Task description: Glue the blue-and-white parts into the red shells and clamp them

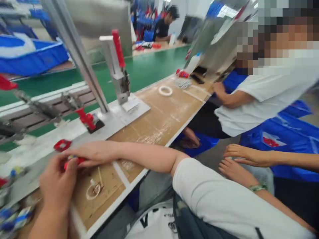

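My left hand [58, 179] and my right hand [91, 154] meet over the near left part of the bench. Between their closed fingers is a small red plastic part [81, 160] with a bit of blue or yellow on it; the fingers cover most of it. Just beyond my fingertips, a red frame-shaped piece [62, 145] lies on the white fixture base [117, 124]. A thin white ring [92, 192] with something brown inside rests on the bench close to my hands.
Red-handled toggle clamps [119, 49] and a metal post [82, 63] rise behind my hands. Blurred blue-and-white parts [17, 215] lie at lower left. A white tape roll [165, 91] sits farther along. At right are a co-worker in white [274, 93] and another person's hands [239, 162].
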The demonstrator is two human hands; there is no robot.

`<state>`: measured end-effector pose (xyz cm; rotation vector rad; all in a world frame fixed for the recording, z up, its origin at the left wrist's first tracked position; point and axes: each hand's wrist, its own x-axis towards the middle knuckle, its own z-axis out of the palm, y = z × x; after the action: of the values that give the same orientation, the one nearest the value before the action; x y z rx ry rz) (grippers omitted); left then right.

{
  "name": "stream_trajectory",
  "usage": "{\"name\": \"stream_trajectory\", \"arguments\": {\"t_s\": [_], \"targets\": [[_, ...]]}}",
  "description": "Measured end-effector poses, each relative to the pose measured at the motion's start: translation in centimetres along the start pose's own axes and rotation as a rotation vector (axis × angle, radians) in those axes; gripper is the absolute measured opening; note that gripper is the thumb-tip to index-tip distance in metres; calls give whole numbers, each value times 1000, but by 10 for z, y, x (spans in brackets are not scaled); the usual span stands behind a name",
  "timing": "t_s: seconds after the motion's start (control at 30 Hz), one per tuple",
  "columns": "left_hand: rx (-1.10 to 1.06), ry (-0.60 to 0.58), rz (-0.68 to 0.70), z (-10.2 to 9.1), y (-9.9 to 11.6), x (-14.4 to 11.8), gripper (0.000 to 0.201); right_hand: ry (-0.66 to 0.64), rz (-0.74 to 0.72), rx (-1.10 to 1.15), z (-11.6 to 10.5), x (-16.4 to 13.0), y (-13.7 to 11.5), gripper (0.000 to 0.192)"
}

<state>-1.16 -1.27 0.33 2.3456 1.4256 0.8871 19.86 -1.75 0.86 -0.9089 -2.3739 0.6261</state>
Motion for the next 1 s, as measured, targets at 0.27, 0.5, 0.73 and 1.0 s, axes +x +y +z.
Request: {"name": "stream_trajectory", "arguments": {"t_s": [0.27,0.5,0.73,1.0], "targets": [[80,-162,-134,-3,24,0,50,94,56,245,9,-12,-10,52],[-135,-176,-74,-8,21,-10,50,91,166,435,12,-20,1,76],[-394,-235,31,-1,16,-6,42,139,310,630,20,-22,5,84],[-418,-97,-365,9,21,6,45,1057,404,-39,-49,-43,42,54]]}}
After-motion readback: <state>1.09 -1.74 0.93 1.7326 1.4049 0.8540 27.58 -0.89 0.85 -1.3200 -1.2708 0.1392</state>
